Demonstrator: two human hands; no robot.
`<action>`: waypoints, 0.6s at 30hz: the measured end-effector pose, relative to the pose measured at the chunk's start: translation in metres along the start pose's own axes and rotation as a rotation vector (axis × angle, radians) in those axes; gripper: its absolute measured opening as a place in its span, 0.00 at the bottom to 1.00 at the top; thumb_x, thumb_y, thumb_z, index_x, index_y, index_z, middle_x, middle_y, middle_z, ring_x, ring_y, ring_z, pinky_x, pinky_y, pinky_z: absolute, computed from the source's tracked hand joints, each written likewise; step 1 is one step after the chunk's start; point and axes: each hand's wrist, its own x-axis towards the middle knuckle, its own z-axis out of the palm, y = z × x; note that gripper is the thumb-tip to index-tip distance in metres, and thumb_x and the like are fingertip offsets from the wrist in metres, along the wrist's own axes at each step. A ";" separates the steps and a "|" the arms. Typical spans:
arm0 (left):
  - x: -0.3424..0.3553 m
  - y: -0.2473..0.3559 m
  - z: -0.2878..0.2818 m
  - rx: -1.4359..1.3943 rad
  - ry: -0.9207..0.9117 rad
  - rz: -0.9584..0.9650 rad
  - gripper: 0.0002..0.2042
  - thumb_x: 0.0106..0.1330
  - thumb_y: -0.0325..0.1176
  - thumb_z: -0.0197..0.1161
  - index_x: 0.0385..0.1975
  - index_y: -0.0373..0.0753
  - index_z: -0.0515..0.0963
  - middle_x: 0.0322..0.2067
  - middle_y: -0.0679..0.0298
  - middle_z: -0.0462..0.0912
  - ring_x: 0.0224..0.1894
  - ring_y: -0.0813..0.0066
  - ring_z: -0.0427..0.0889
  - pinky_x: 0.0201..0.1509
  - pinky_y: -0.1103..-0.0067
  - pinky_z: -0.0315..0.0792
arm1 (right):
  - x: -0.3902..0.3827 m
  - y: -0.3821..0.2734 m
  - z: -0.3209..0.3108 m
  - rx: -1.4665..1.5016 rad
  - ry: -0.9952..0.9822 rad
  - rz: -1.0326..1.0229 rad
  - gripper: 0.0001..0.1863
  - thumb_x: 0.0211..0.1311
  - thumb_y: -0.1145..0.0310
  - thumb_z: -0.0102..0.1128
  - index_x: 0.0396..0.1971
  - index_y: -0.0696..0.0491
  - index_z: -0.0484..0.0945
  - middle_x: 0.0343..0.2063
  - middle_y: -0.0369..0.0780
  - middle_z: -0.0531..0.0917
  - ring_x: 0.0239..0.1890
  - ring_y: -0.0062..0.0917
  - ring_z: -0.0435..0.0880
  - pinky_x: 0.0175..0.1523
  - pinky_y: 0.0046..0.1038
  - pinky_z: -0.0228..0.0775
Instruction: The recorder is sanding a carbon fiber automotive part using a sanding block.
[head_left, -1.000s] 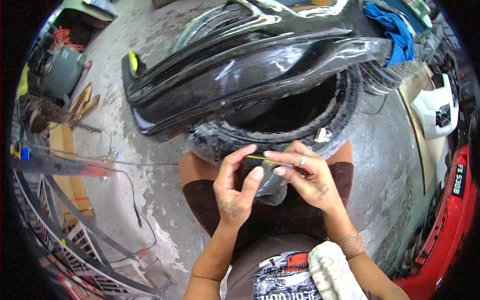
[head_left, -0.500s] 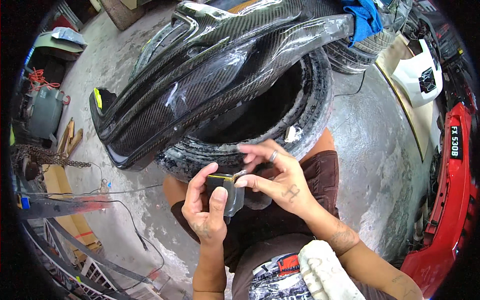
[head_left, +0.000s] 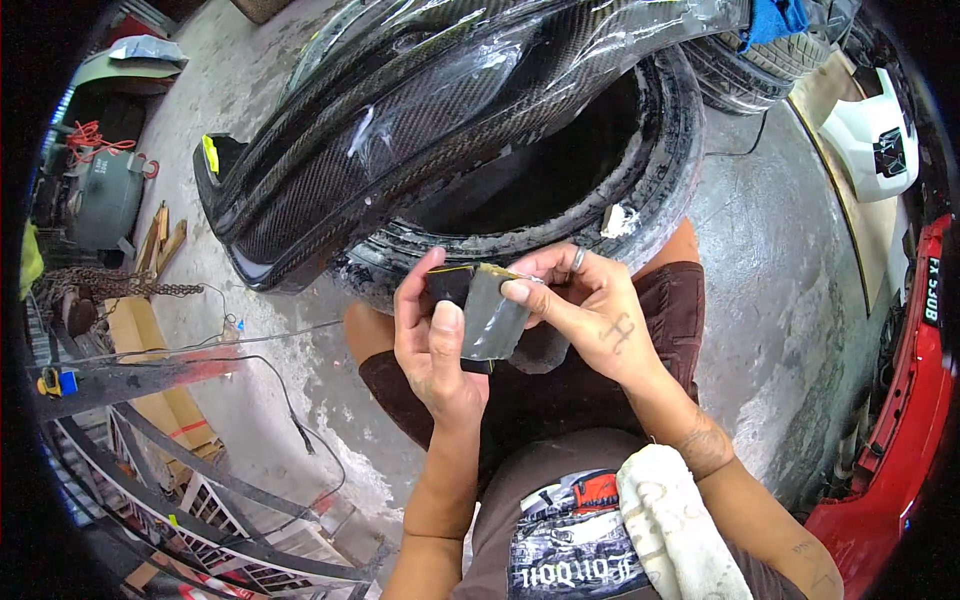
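A black block (head_left: 448, 287) with a thin yellow edge rests in my left hand (head_left: 436, 372), thumb on the near face and fingers behind. Against it lies a wet-looking grey sheet (head_left: 497, 322), which looks like sandpaper; how far it wraps round the block is hidden. My right hand (head_left: 598, 315) pinches the sheet's upper right part between thumb and fingers. Both hands are above my lap. Just beyond them a large tyre (head_left: 668, 150) lies on its side, with a glossy carbon-fibre car body part (head_left: 330, 175) across it, streaked with white wet patches.
A white lump (head_left: 619, 221) sits on the tyre's rim. A blue cloth (head_left: 775, 25) hangs at the far right, above another tyre (head_left: 745, 75). Red (head_left: 900, 420) and white (head_left: 870, 140) car panels stand on the right. At left are a metal frame (head_left: 215, 500), cardboard and a black cable (head_left: 290, 400).
The grey sheet now shows broader and flatter beside the block. My right fingers have come down onto its edge, and the whole view has shifted slightly.
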 end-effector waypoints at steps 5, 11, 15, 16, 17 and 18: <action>0.005 0.003 -0.007 0.199 -0.031 -0.024 0.22 0.72 0.27 0.60 0.64 0.30 0.70 0.56 0.55 0.78 0.54 0.72 0.79 0.63 0.74 0.72 | 0.000 0.001 -0.007 0.034 -0.027 0.003 0.14 0.65 0.66 0.73 0.43 0.59 0.84 0.34 0.32 0.85 0.34 0.13 0.81 0.40 0.19 0.76; 0.003 0.008 -0.007 -0.018 -0.040 0.002 0.22 0.72 0.27 0.60 0.64 0.29 0.70 0.56 0.56 0.78 0.55 0.72 0.78 0.63 0.75 0.70 | 0.001 -0.009 -0.006 0.033 -0.061 0.040 0.12 0.66 0.67 0.72 0.42 0.58 0.82 0.35 0.33 0.85 0.35 0.13 0.81 0.40 0.20 0.76; 0.003 0.011 -0.005 0.129 -0.059 0.029 0.21 0.72 0.28 0.59 0.64 0.29 0.71 0.52 0.58 0.79 0.51 0.76 0.77 0.61 0.77 0.70 | 0.002 -0.007 -0.003 0.135 0.007 0.000 0.11 0.66 0.69 0.72 0.42 0.57 0.82 0.35 0.32 0.85 0.35 0.12 0.81 0.38 0.19 0.76; 0.003 0.014 -0.003 0.197 -0.041 0.041 0.20 0.72 0.28 0.58 0.63 0.29 0.72 0.52 0.58 0.79 0.50 0.77 0.77 0.60 0.78 0.70 | 0.002 -0.008 -0.003 0.128 -0.005 -0.018 0.11 0.65 0.69 0.73 0.42 0.57 0.82 0.34 0.31 0.85 0.34 0.12 0.81 0.38 0.19 0.75; 0.004 0.015 -0.003 0.199 -0.039 0.043 0.20 0.72 0.28 0.58 0.63 0.29 0.72 0.52 0.58 0.79 0.50 0.77 0.77 0.60 0.78 0.70 | 0.001 -0.008 -0.003 0.122 -0.017 -0.034 0.11 0.65 0.69 0.73 0.42 0.57 0.82 0.33 0.31 0.84 0.33 0.11 0.81 0.37 0.18 0.74; 0.004 0.015 -0.005 0.181 -0.045 0.033 0.20 0.73 0.28 0.59 0.62 0.29 0.72 0.52 0.58 0.79 0.50 0.77 0.77 0.60 0.78 0.70 | 0.002 -0.007 -0.004 0.123 -0.020 -0.035 0.11 0.65 0.69 0.73 0.42 0.57 0.82 0.33 0.31 0.84 0.33 0.11 0.81 0.37 0.18 0.74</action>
